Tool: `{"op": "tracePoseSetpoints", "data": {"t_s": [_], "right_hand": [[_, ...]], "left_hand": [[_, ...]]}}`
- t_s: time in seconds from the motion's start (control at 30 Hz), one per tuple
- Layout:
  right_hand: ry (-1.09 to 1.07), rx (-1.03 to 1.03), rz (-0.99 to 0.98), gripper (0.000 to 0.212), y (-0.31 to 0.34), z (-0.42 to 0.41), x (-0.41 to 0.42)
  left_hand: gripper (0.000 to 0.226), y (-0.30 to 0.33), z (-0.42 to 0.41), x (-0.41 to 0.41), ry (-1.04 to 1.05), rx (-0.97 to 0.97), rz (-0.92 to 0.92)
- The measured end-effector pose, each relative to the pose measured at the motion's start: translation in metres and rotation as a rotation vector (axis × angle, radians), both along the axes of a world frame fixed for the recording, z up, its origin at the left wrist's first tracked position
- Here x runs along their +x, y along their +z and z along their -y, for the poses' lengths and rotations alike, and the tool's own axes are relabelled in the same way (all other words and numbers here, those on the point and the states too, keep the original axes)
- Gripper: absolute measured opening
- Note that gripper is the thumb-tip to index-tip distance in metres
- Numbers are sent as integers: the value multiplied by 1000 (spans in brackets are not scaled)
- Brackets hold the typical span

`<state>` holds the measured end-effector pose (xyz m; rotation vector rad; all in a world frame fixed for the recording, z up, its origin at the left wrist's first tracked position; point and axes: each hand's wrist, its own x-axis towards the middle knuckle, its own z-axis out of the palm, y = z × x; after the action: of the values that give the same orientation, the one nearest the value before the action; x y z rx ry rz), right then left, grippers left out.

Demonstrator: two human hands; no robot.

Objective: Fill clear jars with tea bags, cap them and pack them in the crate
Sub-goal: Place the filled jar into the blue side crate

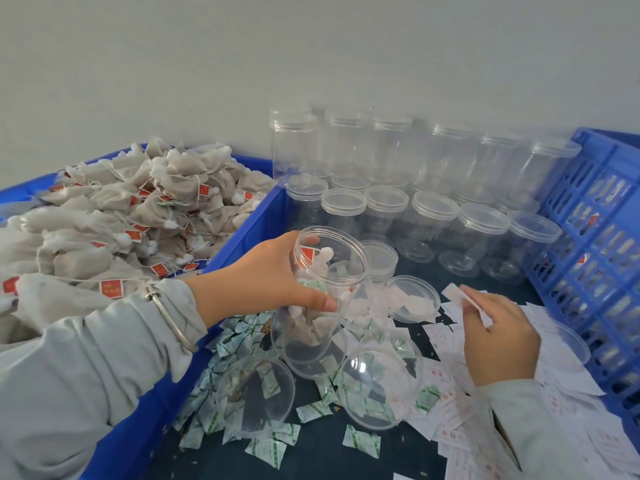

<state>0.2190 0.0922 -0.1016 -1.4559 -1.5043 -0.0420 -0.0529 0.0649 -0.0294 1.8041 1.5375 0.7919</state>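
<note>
In the middle of the frame the left hand (277, 275) has its grip wrapped round an uncapped clear jar (322, 296), tilted with its mouth up and toward the right and already holding several tea bags (311, 320). At right of centre the right hand (498, 327) pinches a small white paper slip (464, 299) above a scatter of similar slips on the dark surface (311, 455). The step in hand looks to be dropping that slip into the jar before capping. To do it well, keep the jar mouth tipped toward the right hand, bring the slip fully over the rim before letting go, and hold the jar low so the bags do not spill. A loose lid (256, 396) lies flat at lower centre among green-printed sachets (362, 441), close for capping. The blue crate (595, 216) stands at the right edge, and the bin of tea bags (249, 230) fills the left.
</note>
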Motion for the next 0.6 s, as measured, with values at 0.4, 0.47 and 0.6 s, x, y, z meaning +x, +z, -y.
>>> {"op": "tracePoseSetpoints", "data": {"t_s": [0.4,0.47,0.6], "right_hand": [[498,61,76,20,98,14,-92],[443,-32,243,19,98,9,-97],[345,-159,397,25,99,6,-100]], "left_hand": [[87,2,0,-1,5,101,17],[86,0,-1,-2,8,111,15],[88,0,-1,-1,1,117,-21]]}}
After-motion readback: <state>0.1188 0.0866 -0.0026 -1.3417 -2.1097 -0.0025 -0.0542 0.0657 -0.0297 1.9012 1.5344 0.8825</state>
